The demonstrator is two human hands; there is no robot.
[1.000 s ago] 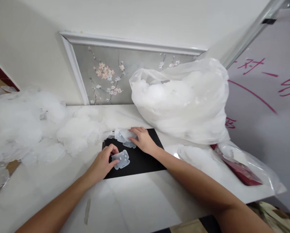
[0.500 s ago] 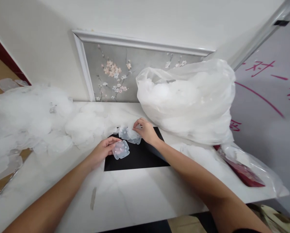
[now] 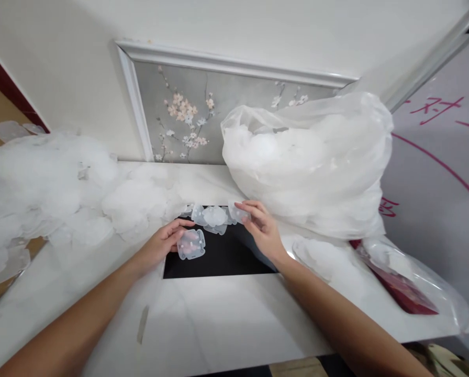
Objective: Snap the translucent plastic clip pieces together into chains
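My left hand holds a clear, frosted plastic piece with rounded, notched edges and small dots; the fingers behind show through it. It is over the left part of a black mat. At the mat's far right, my right hand has a second frosted piece between thumb and fingers. Between the two hands, several similar pieces lie overlapping along the mat's far edge.
A large heap of frosted pieces covers the table's left side. Behind my right hand stands a bulging clear bag of such pieces. Further right, a clear plastic bag lies over a red object. A framed floral panel is on the wall.
My right hand has moved right from the overlapping pieces and now has one piece in its fingers. The left hand keeps its piece, now turned flatter toward me.
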